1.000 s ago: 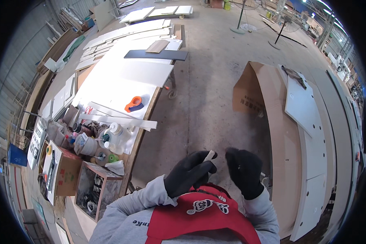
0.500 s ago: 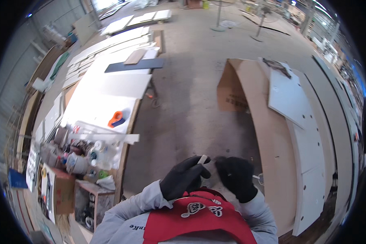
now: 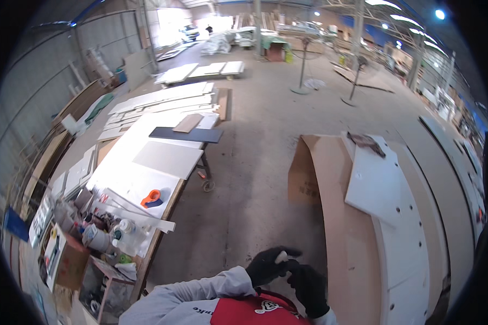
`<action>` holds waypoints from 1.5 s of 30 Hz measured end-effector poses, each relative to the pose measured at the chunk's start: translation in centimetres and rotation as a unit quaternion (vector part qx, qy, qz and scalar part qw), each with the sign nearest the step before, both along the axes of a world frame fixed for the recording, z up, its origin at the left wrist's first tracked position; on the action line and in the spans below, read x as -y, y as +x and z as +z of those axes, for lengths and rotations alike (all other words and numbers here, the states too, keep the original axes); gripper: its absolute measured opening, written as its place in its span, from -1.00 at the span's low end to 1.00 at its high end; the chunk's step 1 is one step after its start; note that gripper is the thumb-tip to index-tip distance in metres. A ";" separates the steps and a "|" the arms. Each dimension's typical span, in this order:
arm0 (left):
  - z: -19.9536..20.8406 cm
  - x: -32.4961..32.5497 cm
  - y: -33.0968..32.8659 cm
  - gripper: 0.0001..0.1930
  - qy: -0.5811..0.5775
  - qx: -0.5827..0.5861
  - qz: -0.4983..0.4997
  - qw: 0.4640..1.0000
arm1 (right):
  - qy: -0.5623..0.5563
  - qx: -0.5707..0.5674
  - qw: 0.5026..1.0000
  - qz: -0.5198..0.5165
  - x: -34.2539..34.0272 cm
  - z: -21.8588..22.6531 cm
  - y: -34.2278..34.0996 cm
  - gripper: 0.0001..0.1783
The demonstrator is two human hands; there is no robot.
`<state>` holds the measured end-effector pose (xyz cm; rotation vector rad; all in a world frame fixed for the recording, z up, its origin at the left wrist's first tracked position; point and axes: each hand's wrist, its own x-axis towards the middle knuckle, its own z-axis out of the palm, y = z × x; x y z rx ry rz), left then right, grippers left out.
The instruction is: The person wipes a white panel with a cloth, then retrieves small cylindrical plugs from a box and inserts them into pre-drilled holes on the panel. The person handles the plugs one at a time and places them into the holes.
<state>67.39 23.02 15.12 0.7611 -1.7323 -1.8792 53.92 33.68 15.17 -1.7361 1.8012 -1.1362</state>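
Both of my hands wear black gloves and meet low in the middle of the picture, in front of a red apron (image 3: 230, 311). My left hand (image 3: 267, 266) is closed around a small whitish piece (image 3: 281, 257), whose end pokes out between thumb and fingers; what kind of piece it is does not show. Close against it, on its right side, is my right hand (image 3: 309, 290), with its fingers curled in toward the left one. Whether those fingers pinch anything is hidden by the dark glove.
Left, a long workbench (image 3: 165, 208) carries white panels, an orange tape dispenser (image 3: 152, 198), bottles (image 3: 126, 233) and clutter. On the right, a brown cardboard sheet (image 3: 344, 238) lies beside white drilled panels (image 3: 377, 189). Two thin stands (image 3: 302, 65) rise from the concrete floor farther off.
My head has tilted up, so more of the hall shows and my hands sit lower in the picture. The right hand has come closer to the left, which still holds the whitish piece.
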 end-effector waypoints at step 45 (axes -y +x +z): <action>-13.5 26.8 -35.2 -0.49 -0.052 0.318 -0.037 0.946 | -0.064 0.533 0.698 -0.474 10.9 -16.4 -35.2 -0.65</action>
